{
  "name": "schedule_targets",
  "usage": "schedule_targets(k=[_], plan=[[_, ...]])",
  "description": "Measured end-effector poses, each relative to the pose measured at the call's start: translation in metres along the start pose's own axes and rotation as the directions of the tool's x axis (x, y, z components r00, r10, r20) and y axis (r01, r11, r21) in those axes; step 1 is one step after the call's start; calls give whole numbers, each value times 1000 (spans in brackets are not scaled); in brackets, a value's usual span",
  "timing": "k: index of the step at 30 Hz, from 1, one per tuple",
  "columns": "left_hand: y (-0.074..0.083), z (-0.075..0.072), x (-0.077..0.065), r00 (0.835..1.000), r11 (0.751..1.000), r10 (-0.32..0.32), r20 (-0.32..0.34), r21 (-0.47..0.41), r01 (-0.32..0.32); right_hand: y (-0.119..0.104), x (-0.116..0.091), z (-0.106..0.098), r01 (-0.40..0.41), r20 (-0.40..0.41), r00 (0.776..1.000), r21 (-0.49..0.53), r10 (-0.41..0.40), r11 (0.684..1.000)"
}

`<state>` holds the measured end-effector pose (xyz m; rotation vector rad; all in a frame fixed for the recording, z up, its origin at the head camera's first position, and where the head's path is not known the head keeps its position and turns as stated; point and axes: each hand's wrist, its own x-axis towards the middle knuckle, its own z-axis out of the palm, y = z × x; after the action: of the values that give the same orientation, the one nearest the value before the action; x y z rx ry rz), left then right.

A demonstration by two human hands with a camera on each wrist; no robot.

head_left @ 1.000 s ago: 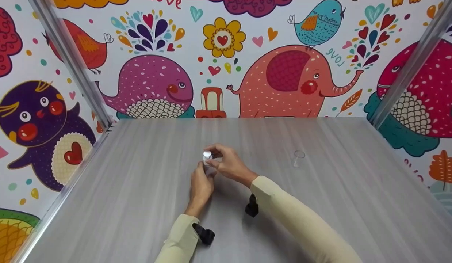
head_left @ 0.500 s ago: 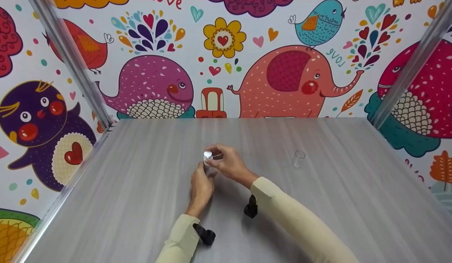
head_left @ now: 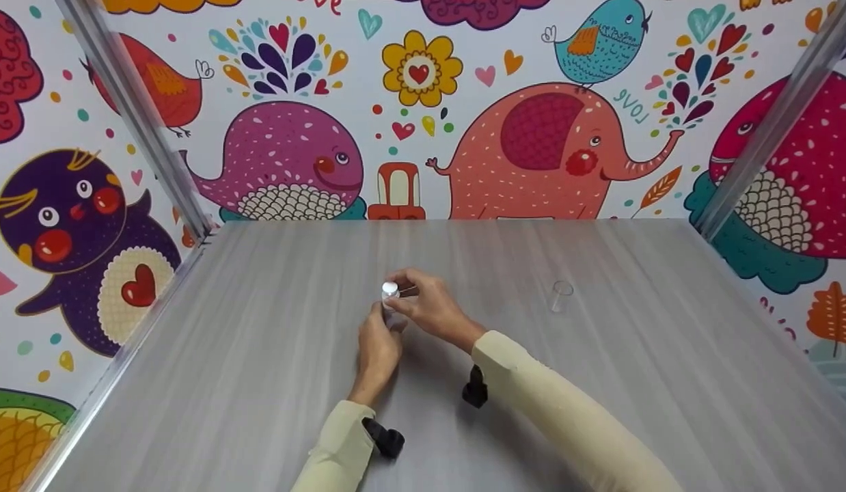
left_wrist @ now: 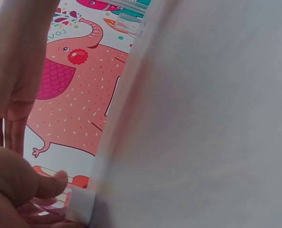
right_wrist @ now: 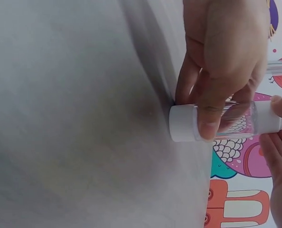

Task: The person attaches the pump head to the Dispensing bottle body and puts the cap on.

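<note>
A clear cylindrical bottle (right_wrist: 248,124) with a white base (right_wrist: 181,123) and a white top (head_left: 390,290) stands upright near the middle of the table. My left hand (head_left: 380,345) grips its clear body low down, thumb just above the base in the right wrist view. From the right, my right hand (head_left: 431,304) pinches the white top between thumb and fingers. The bottle's base also shows as a white band (left_wrist: 80,205) under the left hand in the left wrist view. The left hand hides much of the bottle's middle in the head view.
A small clear plastic cap (head_left: 562,296) stands on the grey wood-grain table (head_left: 259,383), to the right of both hands. Printed walls and metal posts (head_left: 771,123) border the table at the back and sides.
</note>
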<state>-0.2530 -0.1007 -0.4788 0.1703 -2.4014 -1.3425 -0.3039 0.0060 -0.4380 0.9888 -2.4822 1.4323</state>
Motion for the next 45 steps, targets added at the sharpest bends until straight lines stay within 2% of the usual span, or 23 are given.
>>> schedule_targets(k=[6, 15, 23, 37, 45], plan=[[1, 0, 0, 1000, 1000, -11, -6, -2, 11, 1, -2, 0, 27, 9, 1000, -45, -27, 999], [1, 0, 1, 1000, 1000, 2, -14, -12, -2, 4, -7, -4, 127, 41, 992, -111, -123, 986], [1, 1, 0, 1000, 1000, 7, -18, 22, -6, 11, -11, -11, 224, 5, 973, -240, -229, 945], [1, 2, -1, 1000, 1000, -28, -9, 13, 28, 27, -27, -31, 179, 22, 983, -353, -183, 918], [2, 2, -1, 999, 999, -39, -12, 5, 39, 36, -36, -45, 199, 4, 977, -393, -215, 898]])
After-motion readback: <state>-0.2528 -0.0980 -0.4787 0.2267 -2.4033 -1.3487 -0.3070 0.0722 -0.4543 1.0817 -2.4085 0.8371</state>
